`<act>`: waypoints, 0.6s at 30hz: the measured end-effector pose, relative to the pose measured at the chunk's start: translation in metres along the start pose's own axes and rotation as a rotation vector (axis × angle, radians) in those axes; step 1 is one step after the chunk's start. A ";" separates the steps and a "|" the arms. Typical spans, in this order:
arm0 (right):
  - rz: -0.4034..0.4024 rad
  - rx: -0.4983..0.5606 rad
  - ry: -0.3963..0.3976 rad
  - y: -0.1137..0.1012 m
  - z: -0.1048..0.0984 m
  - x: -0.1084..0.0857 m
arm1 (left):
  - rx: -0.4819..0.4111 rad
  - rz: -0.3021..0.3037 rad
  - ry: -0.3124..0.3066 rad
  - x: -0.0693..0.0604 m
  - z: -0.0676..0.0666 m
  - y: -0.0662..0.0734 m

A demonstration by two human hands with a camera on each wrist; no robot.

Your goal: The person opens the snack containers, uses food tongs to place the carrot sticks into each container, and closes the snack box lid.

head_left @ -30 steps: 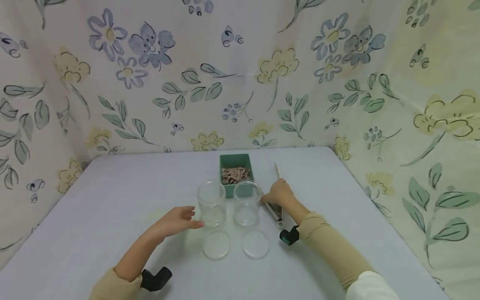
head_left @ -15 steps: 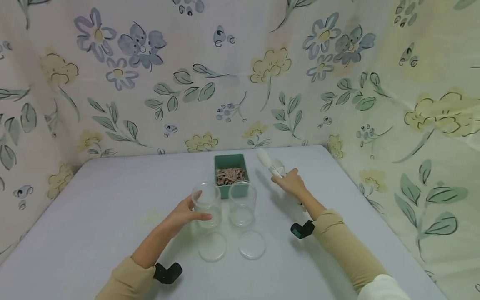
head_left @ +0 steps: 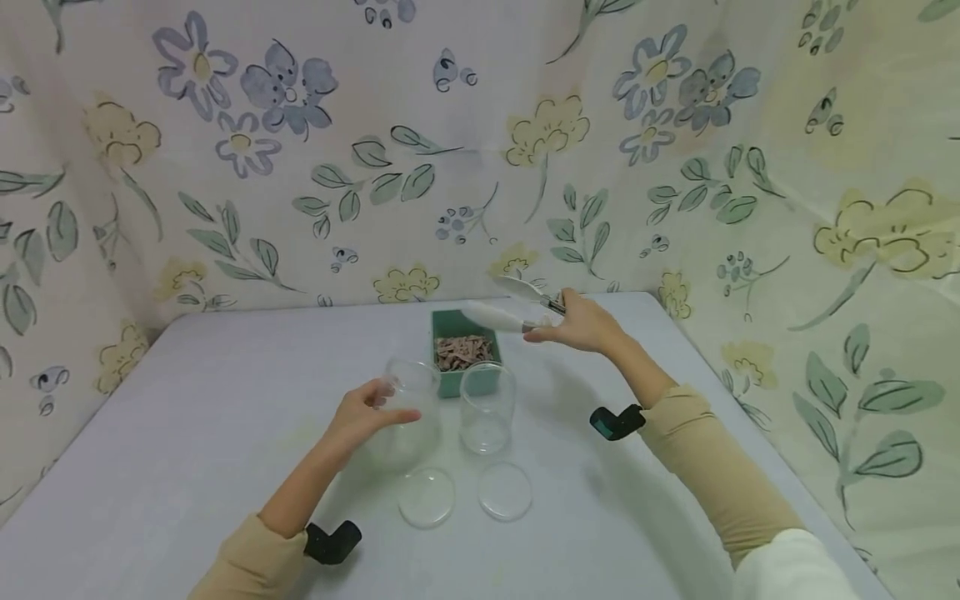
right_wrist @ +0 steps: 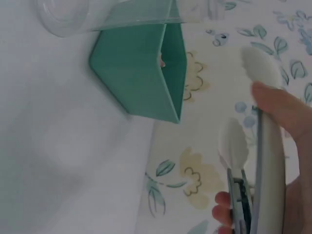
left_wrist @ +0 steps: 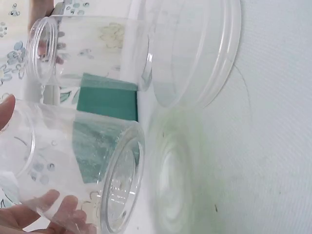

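Observation:
The left hand (head_left: 365,417) grips a clear jar (head_left: 414,408); in the left wrist view this jar (left_wrist: 73,161) looks tilted, its base off the table, fingers round its side. A second clear jar (head_left: 486,412) stands to its right. Up at the back right, the right hand (head_left: 581,323) holds tongs (head_left: 531,326) with white spoon-like tips, raised and spread apart, beside and above the green container (head_left: 450,383) of brownish strips (head_left: 463,352). In the right wrist view the tongs (right_wrist: 269,170) lie between thumb and fingers.
Two clear round lids (head_left: 426,497) (head_left: 505,492) lie flat on the white table (head_left: 225,417) in front of the jars. A floral curtain (head_left: 450,167) hangs behind the table and along its sides.
The right hand has lifted the tongs off the table and swung their tips left toward the green container. My left hand has closed round the left jar and raised it slightly.

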State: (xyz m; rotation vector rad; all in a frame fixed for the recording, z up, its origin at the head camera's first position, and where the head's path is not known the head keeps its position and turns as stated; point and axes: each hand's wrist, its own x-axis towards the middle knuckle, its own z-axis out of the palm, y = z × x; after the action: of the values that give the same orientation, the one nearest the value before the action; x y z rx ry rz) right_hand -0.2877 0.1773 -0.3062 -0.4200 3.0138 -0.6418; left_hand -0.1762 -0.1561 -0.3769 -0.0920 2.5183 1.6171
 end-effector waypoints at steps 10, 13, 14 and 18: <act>-0.200 -0.513 -0.073 -0.048 -0.003 0.021 | 0.023 -0.034 0.072 0.004 -0.006 -0.001; -0.220 -0.640 -0.123 -0.061 0.000 0.029 | 0.030 -0.040 0.076 0.006 -0.005 -0.003; -0.225 -0.677 -0.138 -0.065 0.002 0.031 | 0.031 -0.041 0.079 0.006 -0.005 -0.004; -0.219 -0.749 -0.189 -0.072 0.012 0.040 | 0.038 -0.028 0.080 0.007 -0.001 -0.003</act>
State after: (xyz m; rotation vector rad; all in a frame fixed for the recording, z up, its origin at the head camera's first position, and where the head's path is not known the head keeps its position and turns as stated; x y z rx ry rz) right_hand -0.3069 0.0983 -0.2869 -0.7774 2.9281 0.5359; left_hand -0.1828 -0.1583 -0.3807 -0.1901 2.5938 1.5849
